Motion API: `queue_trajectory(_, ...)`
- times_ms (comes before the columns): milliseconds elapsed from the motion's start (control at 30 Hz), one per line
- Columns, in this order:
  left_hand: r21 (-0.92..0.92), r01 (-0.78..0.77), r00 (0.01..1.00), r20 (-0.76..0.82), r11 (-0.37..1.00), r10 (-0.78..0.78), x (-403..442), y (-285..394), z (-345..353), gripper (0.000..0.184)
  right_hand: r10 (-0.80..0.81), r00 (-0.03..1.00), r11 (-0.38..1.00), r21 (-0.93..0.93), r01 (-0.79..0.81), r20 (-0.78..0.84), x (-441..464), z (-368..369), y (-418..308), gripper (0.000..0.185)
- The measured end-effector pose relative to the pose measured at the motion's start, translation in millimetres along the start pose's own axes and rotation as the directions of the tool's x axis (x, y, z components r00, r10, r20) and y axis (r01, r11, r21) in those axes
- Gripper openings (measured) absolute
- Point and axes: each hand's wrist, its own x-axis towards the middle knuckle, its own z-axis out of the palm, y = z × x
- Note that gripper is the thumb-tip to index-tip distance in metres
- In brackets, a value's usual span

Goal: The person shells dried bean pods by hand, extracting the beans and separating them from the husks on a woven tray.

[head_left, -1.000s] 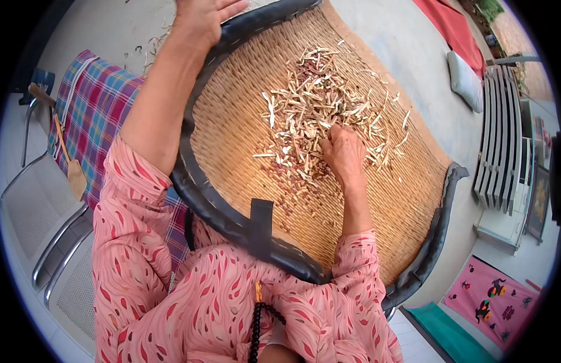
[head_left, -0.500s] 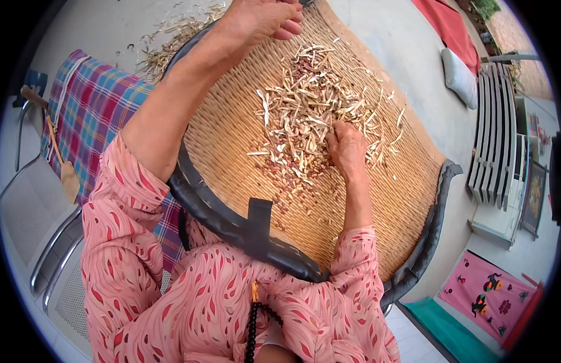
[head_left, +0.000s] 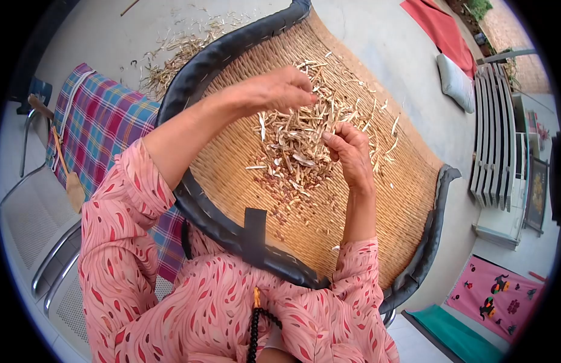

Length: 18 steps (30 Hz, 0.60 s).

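A wide woven winnowing tray with a black padded rim rests across my lap. On it lies a heap of dry bean pods, with loose reddish and pale beans scattered on the near side. Above the far part of the heap, my left hand has its fingers loosely bent and apart from the thumb, and I see nothing held in it. At the heap's right side, my right hand pinches a dry bean pod between thumb and forefinger; the fingers hide much of it.
Discarded husks litter the floor beyond the tray's left rim. A plaid cloth and a wooden paddle hang over metal chairs at left. Stacked chairs, a pale cushion and a pink printed cloth are at right.
My left hand has come back from beyond the tray's far left rim to above the heap. My right hand has lifted slightly from the pods, its thumb and forefinger now showing.
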Motion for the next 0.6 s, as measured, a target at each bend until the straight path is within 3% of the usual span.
queue_trajectory(67,-0.074,0.050,0.998,0.050,0.996,-0.046,1,-1,19,0.047,-0.015,1.000,1.000,0.026,0.014,0.006,-3,10,-16,0.007)
queue_trajectory(100,-0.147,0.053,0.996,0.085,0.988,-0.041,2,-2,28,0.050,-0.134,0.991,0.990,-0.038,0.134,0.001,-1,15,-14,0.006)
queue_trajectory(133,-0.149,0.101,0.991,0.098,0.984,-0.087,4,-1,35,0.041,-0.250,0.968,0.963,-0.102,0.249,0.003,2,22,-12,0.005)
queue_trajectory(200,-0.393,0.137,0.982,0.173,0.909,-0.073,8,-2,46,0.034,-0.284,0.959,0.948,-0.146,0.281,0.005,-4,34,-17,0.006)
queue_trajectory(233,-0.506,0.161,0.976,0.208,0.847,-0.061,10,-3,49,0.030,-0.235,0.972,0.966,-0.109,0.234,0.006,-4,34,-16,0.007)
queue_trajectory(300,-0.549,0.205,0.977,0.156,0.810,-0.142,14,-5,47,0.019,-0.137,0.990,0.990,-0.037,0.137,0.016,-3,32,-15,0.011)
queue_trajectory(400,-0.694,0.240,0.968,0.117,0.679,-0.223,17,-11,41,0.017,-0.149,0.988,0.988,0.039,0.150,-0.031,-5,32,-17,0.015)
queue_trajectory(500,-0.716,0.244,0.961,0.086,0.654,-0.264,17,-7,42,0.016,-0.183,0.981,0.982,0.040,0.185,-0.062,-5,30,-16,0.013)
queue_trajectory(600,-0.708,0.224,0.972,0.112,0.669,-0.207,19,-11,40,0.015,-0.226,0.970,0.973,0.037,0.230,-0.084,-3,28,-11,0.011)
